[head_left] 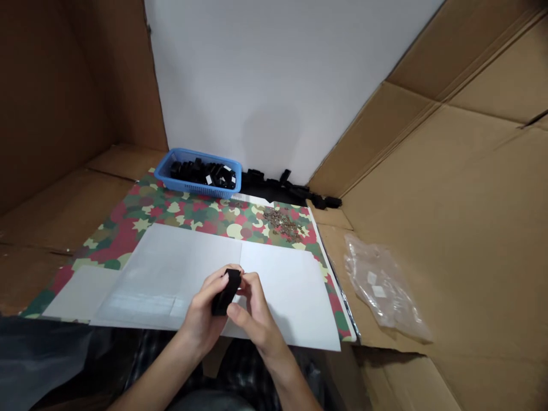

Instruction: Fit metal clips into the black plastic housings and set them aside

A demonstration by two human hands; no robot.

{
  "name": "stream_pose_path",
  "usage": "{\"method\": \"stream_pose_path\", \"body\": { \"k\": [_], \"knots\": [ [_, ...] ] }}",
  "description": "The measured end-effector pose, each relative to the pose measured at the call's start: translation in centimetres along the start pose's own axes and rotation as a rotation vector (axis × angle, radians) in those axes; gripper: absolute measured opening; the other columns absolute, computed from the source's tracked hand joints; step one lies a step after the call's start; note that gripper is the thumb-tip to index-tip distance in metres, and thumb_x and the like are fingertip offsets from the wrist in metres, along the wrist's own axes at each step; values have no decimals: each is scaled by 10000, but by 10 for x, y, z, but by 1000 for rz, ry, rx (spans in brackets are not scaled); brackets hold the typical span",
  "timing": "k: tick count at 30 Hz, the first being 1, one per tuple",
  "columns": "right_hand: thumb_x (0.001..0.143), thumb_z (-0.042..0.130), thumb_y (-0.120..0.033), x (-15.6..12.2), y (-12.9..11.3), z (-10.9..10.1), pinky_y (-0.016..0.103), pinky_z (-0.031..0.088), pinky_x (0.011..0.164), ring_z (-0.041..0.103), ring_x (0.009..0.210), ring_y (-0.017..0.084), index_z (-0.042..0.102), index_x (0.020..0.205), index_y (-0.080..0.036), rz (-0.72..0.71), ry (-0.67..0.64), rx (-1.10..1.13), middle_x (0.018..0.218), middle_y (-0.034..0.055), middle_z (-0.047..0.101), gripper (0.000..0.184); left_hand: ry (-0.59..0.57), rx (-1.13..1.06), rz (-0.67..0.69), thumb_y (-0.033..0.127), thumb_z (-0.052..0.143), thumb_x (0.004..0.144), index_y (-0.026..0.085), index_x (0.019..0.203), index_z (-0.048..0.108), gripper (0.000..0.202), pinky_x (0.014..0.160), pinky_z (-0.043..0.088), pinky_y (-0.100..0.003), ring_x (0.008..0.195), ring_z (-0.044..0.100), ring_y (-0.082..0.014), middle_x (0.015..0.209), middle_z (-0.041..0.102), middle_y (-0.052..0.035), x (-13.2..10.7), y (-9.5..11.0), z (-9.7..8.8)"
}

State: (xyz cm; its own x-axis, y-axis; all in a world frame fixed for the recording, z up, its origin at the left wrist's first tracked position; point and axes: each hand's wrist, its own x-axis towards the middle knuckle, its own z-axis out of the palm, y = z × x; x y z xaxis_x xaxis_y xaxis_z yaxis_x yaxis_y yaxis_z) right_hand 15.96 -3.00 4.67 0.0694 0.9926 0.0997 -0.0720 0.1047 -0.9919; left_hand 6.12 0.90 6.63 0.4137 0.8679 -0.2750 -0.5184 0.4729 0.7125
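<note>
A small black rectangular piece (226, 292), perhaps plastic, is held up over the white sheets; its exact kind cannot be made out. My left hand (204, 305) wraps round its left side, thumb near the upper end and fingers behind. From the right, my right hand (256, 314) closes on the same piece, its thumb by the lower edge and its fingers curled at the upper right side. Whether those fingertips hold a smaller part is hidden. Below both hands lie white sheets (282, 285).
A blue basket (197, 189) of black pieces stands at the back left. Small metal bits (282, 222) lie scattered on the camouflage-patterned mat (205, 214). Black items (282, 185) line the white back wall. A clear plastic bag (381, 285) lies right, beside cardboard walls (462, 217).
</note>
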Motion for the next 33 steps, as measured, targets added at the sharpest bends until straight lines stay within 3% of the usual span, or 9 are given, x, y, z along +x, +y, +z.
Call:
{"method": "stream_pose_path", "body": {
  "k": [3,6,9,12,16,21,26,29,33],
  "knots": [
    [727,657,-387,2,2,7,293,390,782,486,846,170,544,877,-234,13,105,229,864,-10,531,242,-56,160,80,475,648,703,196,791,667,293,730,398,-258,783,507,-175,776,559,-19,0,1,0],
    [650,734,-409,3,1,-2,272,415,707,511,746,154,611,844,-235,144,153,564,782,-17,569,289,-127,541,218,503,392,863,225,1066,596,401,834,418,-308,976,535,-225,982,584,-51,20,16,-9],
    [525,824,-403,3,2,-20,269,442,687,534,677,141,664,814,-216,365,195,854,742,-11,602,380,-120,1332,408,399,274,918,206,1112,529,374,859,445,-325,1002,555,-218,1041,589,-67,68,45,-20],
    [436,864,-416,-1,3,-35,260,442,664,544,666,141,688,762,-200,469,178,948,711,-5,606,429,-66,1582,412,325,467,882,173,984,584,217,881,446,-372,956,573,-229,1002,605,-83,126,66,-22],
    [471,816,-497,-8,3,-41,293,425,647,509,658,173,678,735,-223,385,167,855,638,6,555,405,5,1795,377,320,555,894,144,1121,572,287,868,492,-436,1004,588,-218,1145,590,-90,184,63,-12],
    [571,703,-548,-19,8,-44,334,402,661,454,648,196,630,745,-234,261,166,698,634,20,500,367,5,1872,388,324,565,894,146,1179,554,336,860,514,-438,1024,595,-223,1188,582,-99,216,47,0],
    [611,690,-527,-22,13,-57,321,408,647,475,656,187,613,752,-239,196,207,641,692,22,533,329,-49,1770,433,330,564,894,145,1116,581,289,832,519,-410,972,606,-202,1122,606,-82,212,47,3],
    [598,727,-486,-1,-1,-70,297,428,629,493,630,161,612,733,-240,146,202,603,688,4,564,303,-69,1624,477,347,524,910,134,977,595,234,748,508,-357,813,606,-164,907,627,-42,195,60,11],
    [568,757,-375,57,-42,-85,276,456,611,538,638,148,602,800,-256,59,199,551,727,-23,596,303,-126,1340,570,420,422,905,171,781,525,297,618,440,-273,652,551,-146,688,573,-5,165,100,34]
  ]
}}
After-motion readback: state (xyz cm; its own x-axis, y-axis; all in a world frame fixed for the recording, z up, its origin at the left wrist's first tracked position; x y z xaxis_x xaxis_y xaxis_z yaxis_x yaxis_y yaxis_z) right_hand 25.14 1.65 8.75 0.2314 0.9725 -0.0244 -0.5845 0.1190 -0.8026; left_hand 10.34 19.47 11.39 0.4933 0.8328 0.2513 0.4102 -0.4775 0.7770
